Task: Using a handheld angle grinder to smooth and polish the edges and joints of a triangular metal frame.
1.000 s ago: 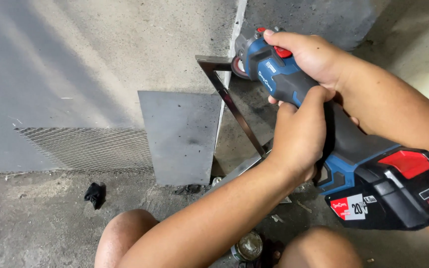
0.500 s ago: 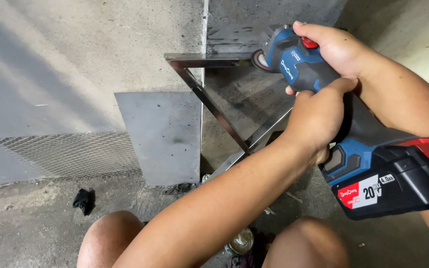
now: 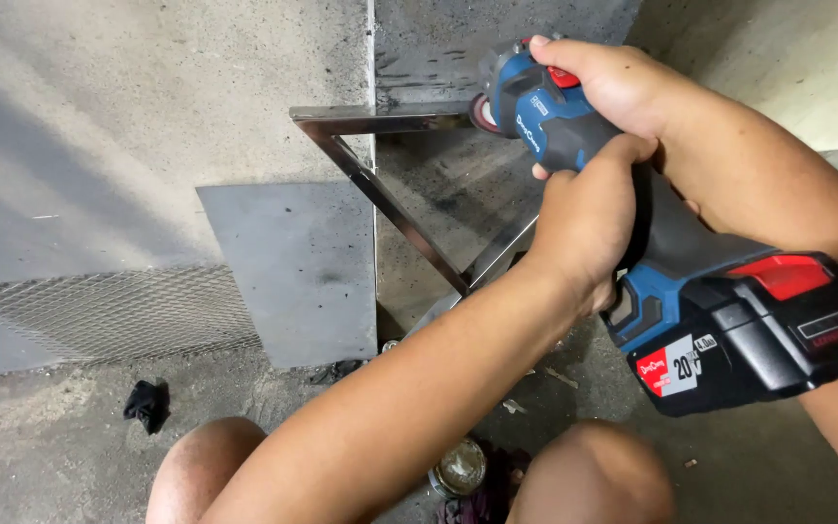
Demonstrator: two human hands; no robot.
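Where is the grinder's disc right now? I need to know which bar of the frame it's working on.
In the head view, upper centre: the disc meets the right end of the metal frame's top horizontal bar, just left of the right hand.

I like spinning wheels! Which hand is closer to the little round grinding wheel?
Right. The right hand grips the tool's head beside the grinding wheel; the left hand holds the body farther back.

Grinder disc mostly hidden; frame's lower corner behind forearm
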